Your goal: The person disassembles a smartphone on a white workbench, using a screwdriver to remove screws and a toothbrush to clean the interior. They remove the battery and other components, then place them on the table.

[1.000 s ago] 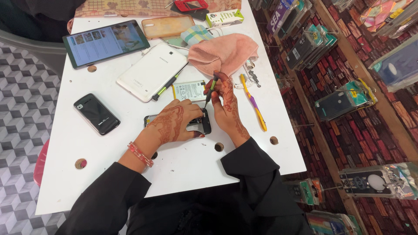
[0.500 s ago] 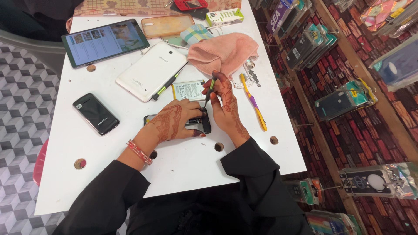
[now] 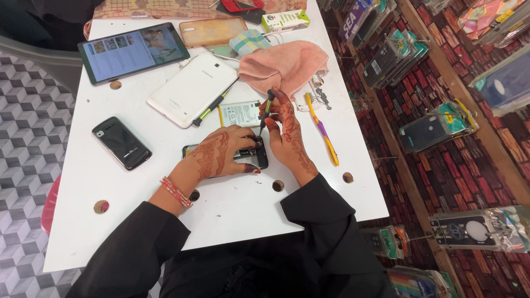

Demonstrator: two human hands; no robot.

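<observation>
An opened black phone (image 3: 257, 157) lies flat near the middle of the white table (image 3: 232, 215). My left hand (image 3: 221, 153) rests on top of it and presses it down. My right hand (image 3: 288, 137) pinches a small screwdriver (image 3: 265, 112) with a black and green handle, its tip pointing down at the phone's upper right corner. A silver battery (image 3: 240, 113) lies just beyond the phone. Most of the phone is hidden under my left hand.
A black phone (image 3: 121, 143) lies at the left, a white tablet face down (image 3: 192, 89) with a pen (image 3: 208, 108), a lit tablet (image 3: 133, 51), a pink cloth (image 3: 287, 64), a purple-yellow toothbrush (image 3: 322, 130). Packaged phone cases hang at the right.
</observation>
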